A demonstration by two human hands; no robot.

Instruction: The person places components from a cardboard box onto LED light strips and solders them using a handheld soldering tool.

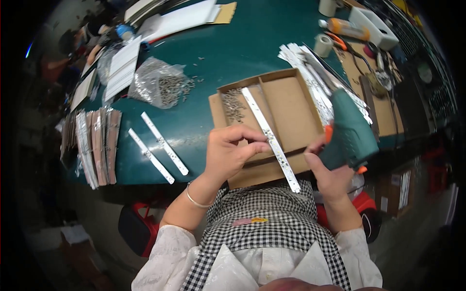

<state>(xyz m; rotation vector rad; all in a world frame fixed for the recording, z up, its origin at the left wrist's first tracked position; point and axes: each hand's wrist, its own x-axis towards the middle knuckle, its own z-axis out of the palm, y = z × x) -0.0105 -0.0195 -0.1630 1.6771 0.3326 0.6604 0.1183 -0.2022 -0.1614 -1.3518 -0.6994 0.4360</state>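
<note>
My left hand (233, 148) pinches a narrow white LED light bar (281, 162) by its middle. The bar slants over a shallow cardboard box (291, 104), its far end above the small screws (233, 104) in the box's left compartment. My right hand (336, 180) is wrapped round a green electric screwdriver (353, 127) with orange parts. The tool stands right of the box, apart from the light bar, and its tip is hard to make out.
On the left lie two more light bars (165, 144), a stack of strips (99, 145) and an open plastic bag (154, 82) of screws. Behind the screwdriver is a pile of white bars (308, 80). Far right are pliers (336, 40), an orange bottle (347, 28) and a white tray (373, 26).
</note>
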